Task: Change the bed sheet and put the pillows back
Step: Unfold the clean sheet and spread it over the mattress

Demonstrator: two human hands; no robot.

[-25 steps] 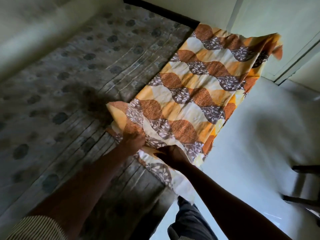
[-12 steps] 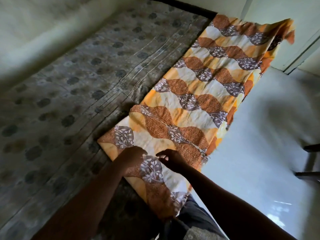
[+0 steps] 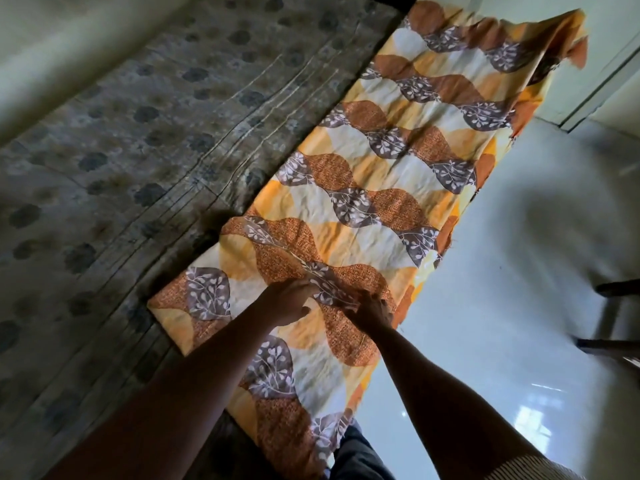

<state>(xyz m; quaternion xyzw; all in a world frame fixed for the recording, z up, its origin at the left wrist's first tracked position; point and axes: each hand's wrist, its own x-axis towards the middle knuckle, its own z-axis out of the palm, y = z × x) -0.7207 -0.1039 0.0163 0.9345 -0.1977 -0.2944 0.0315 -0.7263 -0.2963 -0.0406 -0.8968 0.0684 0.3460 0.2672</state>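
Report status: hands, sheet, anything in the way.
Left hand, right hand both pinching a fold in the orange sheet. Sheet lies folded, a strip along the mattress edge. Nothing in the way.

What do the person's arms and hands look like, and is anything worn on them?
Both forearms are bare. The left hand and right hand show no glove or watch. A pale, finely striped sleeve covers the right upper arm.

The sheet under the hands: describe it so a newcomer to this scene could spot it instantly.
The bed with its dull grey spotted cover fills the left of the view. Along its right edge, beside the white floor, lies a long folded sheet. It alone is bright: orange, yellow and white waves with purple leaf patches.
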